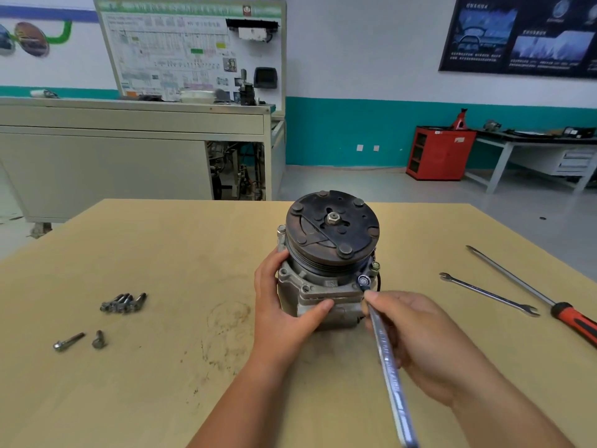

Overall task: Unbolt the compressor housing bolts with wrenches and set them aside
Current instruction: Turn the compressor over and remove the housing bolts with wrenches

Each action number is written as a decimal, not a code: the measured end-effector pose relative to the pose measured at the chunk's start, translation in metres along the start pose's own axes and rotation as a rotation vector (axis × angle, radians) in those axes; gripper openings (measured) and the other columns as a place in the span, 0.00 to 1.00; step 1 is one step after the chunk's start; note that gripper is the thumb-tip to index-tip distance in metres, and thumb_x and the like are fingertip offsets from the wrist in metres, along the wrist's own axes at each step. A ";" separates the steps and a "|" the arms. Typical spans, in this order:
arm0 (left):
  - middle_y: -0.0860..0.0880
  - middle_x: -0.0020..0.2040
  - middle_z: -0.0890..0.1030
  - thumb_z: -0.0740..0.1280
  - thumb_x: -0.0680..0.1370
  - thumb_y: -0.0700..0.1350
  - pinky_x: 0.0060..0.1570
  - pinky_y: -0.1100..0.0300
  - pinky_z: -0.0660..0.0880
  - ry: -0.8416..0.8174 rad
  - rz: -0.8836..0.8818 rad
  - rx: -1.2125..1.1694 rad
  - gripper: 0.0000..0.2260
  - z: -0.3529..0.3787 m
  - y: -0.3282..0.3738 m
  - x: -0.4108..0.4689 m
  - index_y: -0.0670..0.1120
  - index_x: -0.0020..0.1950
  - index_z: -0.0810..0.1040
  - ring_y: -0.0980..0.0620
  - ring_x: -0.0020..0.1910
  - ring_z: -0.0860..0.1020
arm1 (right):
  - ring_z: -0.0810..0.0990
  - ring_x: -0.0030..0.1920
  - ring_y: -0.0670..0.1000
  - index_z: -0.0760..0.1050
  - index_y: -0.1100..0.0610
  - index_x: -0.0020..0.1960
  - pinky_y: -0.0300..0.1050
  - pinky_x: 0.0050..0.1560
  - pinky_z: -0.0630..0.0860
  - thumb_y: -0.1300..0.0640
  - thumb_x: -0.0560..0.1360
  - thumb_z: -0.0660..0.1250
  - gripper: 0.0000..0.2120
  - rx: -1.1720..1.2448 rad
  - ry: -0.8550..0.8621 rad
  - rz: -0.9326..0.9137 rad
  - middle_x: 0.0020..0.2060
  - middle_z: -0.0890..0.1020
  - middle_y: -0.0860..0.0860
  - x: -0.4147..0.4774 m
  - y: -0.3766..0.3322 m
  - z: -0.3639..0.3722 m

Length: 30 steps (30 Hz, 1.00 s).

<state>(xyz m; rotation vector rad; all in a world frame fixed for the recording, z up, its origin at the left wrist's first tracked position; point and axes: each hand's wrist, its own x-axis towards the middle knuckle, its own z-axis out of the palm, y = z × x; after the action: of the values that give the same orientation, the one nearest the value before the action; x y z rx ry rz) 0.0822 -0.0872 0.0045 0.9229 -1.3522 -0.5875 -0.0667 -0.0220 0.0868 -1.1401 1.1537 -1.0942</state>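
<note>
Gripping wrench (389,357) in right hand (416,337); left hand (284,299) clasping compressor (326,263).

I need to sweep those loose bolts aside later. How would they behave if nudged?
The bolts probably roll in arcs: round shanks lie flat on the smooth table, with wider heads. They look like metal, so likely stiff and heavy for their size. The bunched ones may scatter.

Bare table (200,260) between loose bolts (122,302) and compressor (326,263).
</note>
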 end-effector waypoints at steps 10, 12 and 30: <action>0.49 0.67 0.70 0.75 0.61 0.55 0.68 0.47 0.68 0.000 0.043 -0.016 0.33 0.000 -0.001 0.000 0.73 0.61 0.65 0.51 0.68 0.69 | 0.73 0.27 0.41 0.80 0.48 0.31 0.35 0.34 0.67 0.37 0.70 0.63 0.18 -1.357 -0.419 0.133 0.26 0.78 0.44 0.044 -0.091 -0.054; 0.50 0.67 0.69 0.75 0.61 0.55 0.68 0.51 0.68 -0.002 0.048 -0.019 0.34 0.000 -0.003 0.000 0.72 0.62 0.65 0.52 0.68 0.69 | 0.73 0.33 0.42 0.79 0.45 0.35 0.36 0.38 0.69 0.36 0.68 0.63 0.15 -1.538 -0.409 -0.006 0.31 0.77 0.43 0.059 -0.101 -0.054; 0.56 0.67 0.70 0.76 0.60 0.54 0.58 0.74 0.67 0.000 0.005 -0.102 0.38 0.001 0.000 0.000 0.58 0.67 0.64 0.63 0.65 0.70 | 0.84 0.31 0.53 0.72 0.61 0.44 0.38 0.28 0.76 0.53 0.78 0.58 0.12 -0.256 -0.345 0.286 0.32 0.83 0.58 0.009 -0.046 -0.033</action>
<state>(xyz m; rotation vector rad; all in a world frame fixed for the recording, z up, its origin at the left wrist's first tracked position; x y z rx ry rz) 0.0812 -0.0873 0.0039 0.8363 -1.3122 -0.6466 -0.1011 -0.0385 0.1294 -1.2563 1.1569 -0.5168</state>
